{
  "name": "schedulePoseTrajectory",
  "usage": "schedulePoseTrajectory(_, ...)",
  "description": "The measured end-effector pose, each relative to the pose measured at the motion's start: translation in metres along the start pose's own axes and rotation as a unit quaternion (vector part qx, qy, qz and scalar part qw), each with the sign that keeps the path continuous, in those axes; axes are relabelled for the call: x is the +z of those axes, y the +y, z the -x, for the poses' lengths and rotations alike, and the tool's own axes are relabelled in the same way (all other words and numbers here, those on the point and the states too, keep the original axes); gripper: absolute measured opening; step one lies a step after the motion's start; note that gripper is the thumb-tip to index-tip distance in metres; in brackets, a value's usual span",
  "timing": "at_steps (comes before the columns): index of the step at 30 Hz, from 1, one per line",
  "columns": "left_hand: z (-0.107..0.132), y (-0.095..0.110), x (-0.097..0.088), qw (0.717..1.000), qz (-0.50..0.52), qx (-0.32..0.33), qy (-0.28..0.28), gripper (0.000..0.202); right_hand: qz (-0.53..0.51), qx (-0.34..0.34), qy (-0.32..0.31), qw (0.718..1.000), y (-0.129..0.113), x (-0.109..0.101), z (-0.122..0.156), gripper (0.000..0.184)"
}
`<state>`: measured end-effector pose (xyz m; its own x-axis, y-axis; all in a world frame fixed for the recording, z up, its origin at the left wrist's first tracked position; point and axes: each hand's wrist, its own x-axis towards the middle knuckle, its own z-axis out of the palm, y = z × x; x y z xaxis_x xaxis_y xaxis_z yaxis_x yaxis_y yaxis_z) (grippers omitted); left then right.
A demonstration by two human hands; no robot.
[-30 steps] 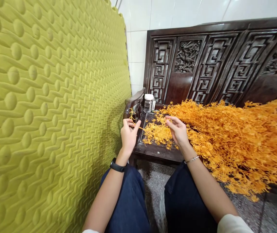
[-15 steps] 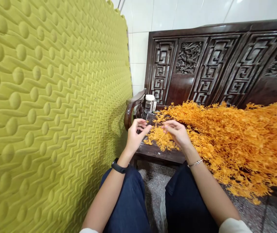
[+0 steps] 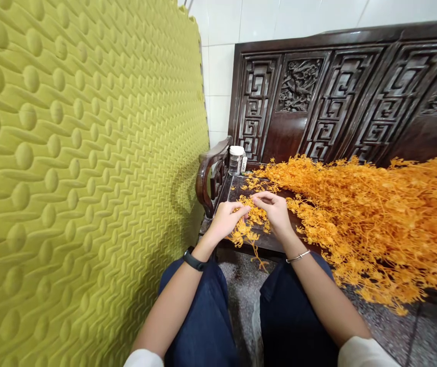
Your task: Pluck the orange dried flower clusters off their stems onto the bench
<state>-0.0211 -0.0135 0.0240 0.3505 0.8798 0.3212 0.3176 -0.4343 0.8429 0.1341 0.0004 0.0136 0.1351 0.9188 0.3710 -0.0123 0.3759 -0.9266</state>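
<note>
My left hand [image 3: 229,219] is closed, thumb against the fingers, over the bench seat's front edge. From it hangs an orange flower sprig [image 3: 244,233], its thin stem dangling past the edge above the floor. Close by on the right, my right hand [image 3: 275,209] makes a pinch with thumb and forefinger near the same orange blooms. What lies between those fingertips is too small to make out. The two hands are slightly apart. Behind them, loose orange bits lie scattered on the dark wooden seat [image 3: 294,224].
A big heap of orange dried-looking flowers [image 3: 375,219] covers the bench to the right. A clear jar with a white lid [image 3: 236,160] stands by the carved armrest [image 3: 206,178]. A yellow textured foam mat [image 3: 88,168] rises upright along the left.
Both hands have come closer together. My left hand has moved right and lower, its fingers closing, and an orange sprig now hangs below it. My right hand has shifted slightly left.
</note>
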Motion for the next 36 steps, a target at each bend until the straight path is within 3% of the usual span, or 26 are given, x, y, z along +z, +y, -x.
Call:
schedulePoseTrajectory(7,-0.016,0.003,0.012,0.999,-0.035,-0.006,0.017,0.033,-0.027,0.012,0.122,0.992,0.012,0.001,-0.009,0.022)
schedulePoseTrajectory(15,-0.023,0.01,0.035,0.997,-0.013,-0.035,0.066,0.031,-0.084,0.018,0.199,0.976,0.029,0.001,-0.021,0.019)
schedulePoseTrajectory(17,-0.016,0.011,0.037,0.998,0.018,-0.042,0.048,0.033,-0.071,-0.01,0.265,0.962,0.032,-0.021,-0.033,0.018)
schedulePoseTrajectory(18,-0.011,0.011,0.035,0.998,0.042,-0.045,0.021,0.035,-0.063,-0.033,0.335,0.94,0.032,-0.037,-0.04,0.019)
schedulePoseTrajectory(21,0.002,0.008,0.024,0.99,0.108,-0.057,-0.065,0.038,-0.059,-0.08,0.462,0.881,0.03,-0.097,-0.056,0.019)
schedulePoseTrajectory(23,0.006,0.003,0.015,0.989,0.123,-0.068,-0.054,0.037,-0.047,-0.121,0.492,0.861,0.029,-0.125,-0.058,0.024)
schedulePoseTrajectory(26,0.002,-0.003,0.004,0.985,0.152,-0.077,0.003,0.036,-0.02,-0.15,0.432,0.889,0.031,-0.13,-0.054,0.034)
schedulePoseTrajectory(31,-0.003,-0.004,0.002,0.969,0.215,-0.089,0.077,0.031,0.057,-0.136,0.22,0.964,0.033,-0.091,-0.043,0.03)
schedulePoseTrajectory(34,-0.002,-0.004,0.004,0.953,0.268,-0.121,0.076,0.026,0.114,-0.118,0.094,0.982,0.035,-0.078,-0.04,0.03)
schedulePoseTrajectory(36,-0.001,-0.004,0.003,0.944,0.291,-0.14,0.067,0.026,0.171,-0.095,0.015,0.981,0.036,-0.074,-0.038,0.04)
